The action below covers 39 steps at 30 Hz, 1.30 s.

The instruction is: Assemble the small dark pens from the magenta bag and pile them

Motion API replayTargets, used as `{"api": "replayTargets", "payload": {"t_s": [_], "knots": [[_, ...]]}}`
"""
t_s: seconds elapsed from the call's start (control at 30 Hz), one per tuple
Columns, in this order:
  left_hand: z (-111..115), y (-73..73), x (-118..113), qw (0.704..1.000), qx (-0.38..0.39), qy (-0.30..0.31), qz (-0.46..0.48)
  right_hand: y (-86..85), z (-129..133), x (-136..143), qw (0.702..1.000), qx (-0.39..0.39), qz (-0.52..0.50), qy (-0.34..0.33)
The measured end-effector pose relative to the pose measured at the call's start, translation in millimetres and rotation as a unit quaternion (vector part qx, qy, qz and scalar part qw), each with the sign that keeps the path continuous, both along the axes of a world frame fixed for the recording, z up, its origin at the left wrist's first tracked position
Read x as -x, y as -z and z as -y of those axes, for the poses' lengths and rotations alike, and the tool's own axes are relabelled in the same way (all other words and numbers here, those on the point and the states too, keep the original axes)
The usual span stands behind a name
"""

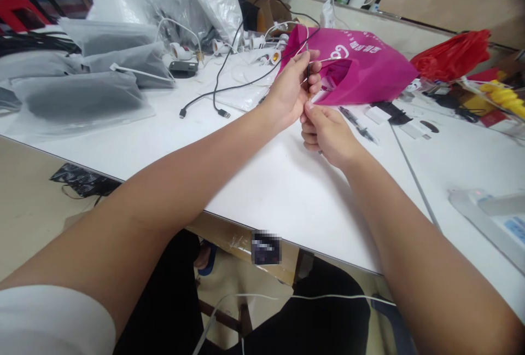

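Note:
My left hand [292,84] is raised over the table in front of the pink bag, fingers curled around a slim dark piece [308,73] that I cannot make out. Just below it, my right hand [328,133] is closed in a pinch, with the fingertips of both hands almost meeting. A small tip shows under the right fingers; what they hold is mostly hidden. To the left, a black USB cable [250,89] loops across the table, with its USB plug [223,113] and a second, smaller plug [182,113] lying on the white surface.
Behind my hands lies a pink bag [381,73]. Frosted pouches [82,95] and white lamp sockets [221,47] stand left. A pen [356,124], white adapters [414,129] and a red plastic bag [451,55] lie right. A white cable [299,296] hangs across my lap.

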<state>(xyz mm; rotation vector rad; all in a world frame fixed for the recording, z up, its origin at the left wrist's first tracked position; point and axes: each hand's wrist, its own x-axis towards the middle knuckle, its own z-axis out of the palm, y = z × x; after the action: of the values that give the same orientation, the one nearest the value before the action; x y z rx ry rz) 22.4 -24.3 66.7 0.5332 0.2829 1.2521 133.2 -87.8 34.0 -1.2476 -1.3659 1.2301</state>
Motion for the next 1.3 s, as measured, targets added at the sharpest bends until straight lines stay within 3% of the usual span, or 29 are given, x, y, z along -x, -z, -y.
{"api": "replayTargets", "payload": {"t_s": [0.17, 0.5, 0.8, 1.3], "knots": [[2.4, 2.4, -0.4, 0.998, -0.001, -0.022, -0.052, 0.5, -0.2, -1.0, 1.000, -0.006, -0.007, -0.009], [-0.9, 32.9, -12.0, 0.976, -0.093, 0.012, -0.197, -7.8, -3.7, -6.9, 0.996, -0.055, 0.007, 0.075], [9.6, 24.3, -11.0, 0.968, -0.103, -0.020, -0.229, 1.9, -9.3, -11.7, 0.992, -0.093, 0.009, 0.081], [-1.2, 28.6, -5.6, 0.951, -0.132, -0.021, -0.279, -0.5, -7.0, -12.4, 0.994, -0.080, 0.000, 0.078]]}}
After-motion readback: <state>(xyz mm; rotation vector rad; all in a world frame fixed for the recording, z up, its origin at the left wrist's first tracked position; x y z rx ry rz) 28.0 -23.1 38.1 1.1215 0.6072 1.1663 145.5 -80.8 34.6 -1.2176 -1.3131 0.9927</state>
